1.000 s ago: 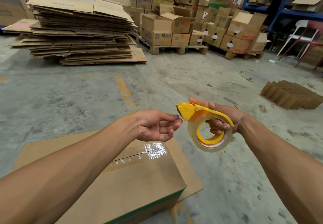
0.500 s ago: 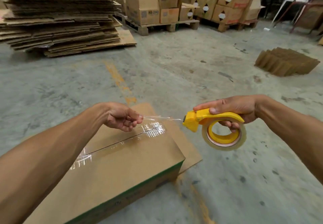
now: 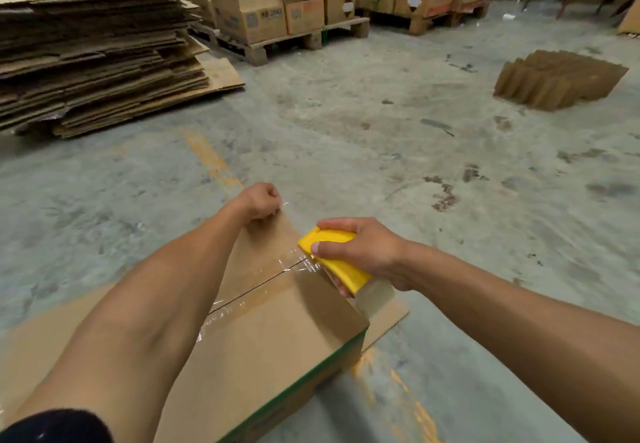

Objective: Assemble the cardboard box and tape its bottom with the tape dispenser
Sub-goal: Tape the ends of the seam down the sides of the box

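Note:
A brown cardboard box [image 3: 277, 332] with a green lower edge lies on the concrete floor, its closed flaps facing up. Clear tape runs along the flap seam [image 3: 256, 287]. My right hand [image 3: 360, 252] grips the yellow tape dispenser [image 3: 332, 259] and holds it down on the box top near the right end of the seam. My left hand [image 3: 261, 203] is at the box's far edge, fingers pinched on the free end of a clear tape strip [image 3: 282, 205]. The strip stretches from there across the box top to the dispenser.
A flat cardboard sheet [image 3: 388, 321] lies under the box. A tall stack of flattened cartons [image 3: 97, 62] stands at the back left. Pallets with boxes [image 3: 270, 10] line the back. A pile of cardboard dividers [image 3: 557, 79] sits on the floor at right.
Both hands came down onto the box. The left hand carried the tape end to the far edge, and the right hand lowered the dispenser from mid-air onto the box top.

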Available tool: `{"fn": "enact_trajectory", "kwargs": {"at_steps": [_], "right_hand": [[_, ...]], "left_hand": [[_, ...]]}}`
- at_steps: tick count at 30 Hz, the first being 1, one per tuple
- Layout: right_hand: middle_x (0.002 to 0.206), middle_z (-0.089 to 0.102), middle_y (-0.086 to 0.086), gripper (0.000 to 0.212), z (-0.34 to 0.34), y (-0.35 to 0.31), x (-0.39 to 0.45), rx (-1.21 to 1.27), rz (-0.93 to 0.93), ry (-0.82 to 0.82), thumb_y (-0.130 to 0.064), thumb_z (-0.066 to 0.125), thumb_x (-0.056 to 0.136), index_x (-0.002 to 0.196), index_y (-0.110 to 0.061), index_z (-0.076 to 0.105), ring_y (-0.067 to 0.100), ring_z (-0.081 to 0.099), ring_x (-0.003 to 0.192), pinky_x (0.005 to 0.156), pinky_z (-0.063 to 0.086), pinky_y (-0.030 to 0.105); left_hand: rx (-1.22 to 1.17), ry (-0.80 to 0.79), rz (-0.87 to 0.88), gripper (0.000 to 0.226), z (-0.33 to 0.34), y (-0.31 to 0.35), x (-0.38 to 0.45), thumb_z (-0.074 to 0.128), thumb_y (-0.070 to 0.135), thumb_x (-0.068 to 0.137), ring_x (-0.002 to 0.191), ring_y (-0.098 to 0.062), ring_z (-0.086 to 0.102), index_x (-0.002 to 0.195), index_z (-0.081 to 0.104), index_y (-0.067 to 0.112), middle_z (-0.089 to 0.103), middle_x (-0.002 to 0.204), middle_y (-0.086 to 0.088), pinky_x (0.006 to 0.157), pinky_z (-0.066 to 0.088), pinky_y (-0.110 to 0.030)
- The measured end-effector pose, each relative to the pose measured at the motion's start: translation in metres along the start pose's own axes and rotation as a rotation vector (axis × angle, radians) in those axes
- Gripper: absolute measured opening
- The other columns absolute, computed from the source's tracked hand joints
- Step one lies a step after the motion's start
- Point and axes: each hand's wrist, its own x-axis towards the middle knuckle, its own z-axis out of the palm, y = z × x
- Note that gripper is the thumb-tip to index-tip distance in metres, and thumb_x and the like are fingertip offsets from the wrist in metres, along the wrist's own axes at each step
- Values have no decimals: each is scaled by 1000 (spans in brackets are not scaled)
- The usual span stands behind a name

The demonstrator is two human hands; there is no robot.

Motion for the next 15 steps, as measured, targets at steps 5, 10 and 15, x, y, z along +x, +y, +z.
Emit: {"fn": "enact_trajectory", "kwargs": {"at_steps": [5,10,15], "right_hand": [[100,57,18,57,9,-4,20,29,-6,17,-16,75,86,138,-23,53,18,57,34,39,49,26],[122,59,20,56,16,-6,27,18,11,32,-22,77,84,136,-28,55,20,59,37,41,51,28],[124,57,17,55,24,0,31,19,14,35,-24,78,82,133,-31,58,23,61,44,44,53,31]], "left_hand": [[-87,55,45,16,-7,-20,21,54,11,91,67,-22,49,78,59,18,58,77,-7,59,39,-27],[-116,-7,15,10,-17,-25,31,53,17,94,72,-21,43,87,59,16,54,83,-8,58,37,-28],[-107,-15,-28,13,-16,-33,30,52,15,91,71,-21,45,81,60,19,54,83,-7,59,37,-29]]}}
